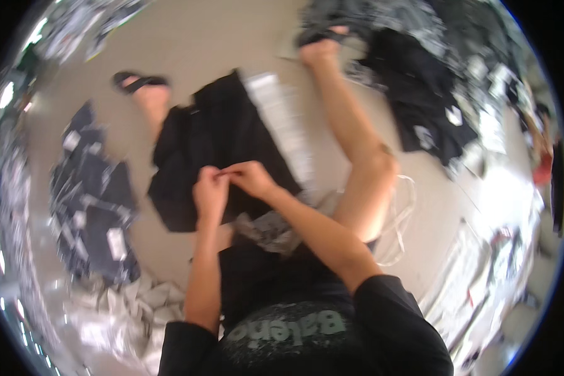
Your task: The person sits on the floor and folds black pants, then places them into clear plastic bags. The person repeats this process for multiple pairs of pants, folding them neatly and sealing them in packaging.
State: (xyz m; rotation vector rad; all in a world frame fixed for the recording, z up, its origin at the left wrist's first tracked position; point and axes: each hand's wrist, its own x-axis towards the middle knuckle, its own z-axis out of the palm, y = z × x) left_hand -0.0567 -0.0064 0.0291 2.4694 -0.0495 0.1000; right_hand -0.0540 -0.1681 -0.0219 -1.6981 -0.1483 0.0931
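A black garment point(216, 128) lies spread between my legs, its lower part under my hands. My left hand point(212, 185) and my right hand point(250, 178) meet above it, fingers pinched together at the tips. Whatever they pinch is too small and blurred to name. A white strip of sheet material point(276, 116) shows along the garment's right edge. Close to my lap, a crumpled clear plastic bag point(269, 230) rests just below my right wrist.
On the left lies a pile of dark grey garments point(97, 200) with white tags. Pale cloth point(141, 307) is heaped at lower left. Black garments point(413, 91) and plastic-wrapped bundles point(492, 113) lie at upper right. A cream cord point(407, 219) loops on the floor beside my right knee.
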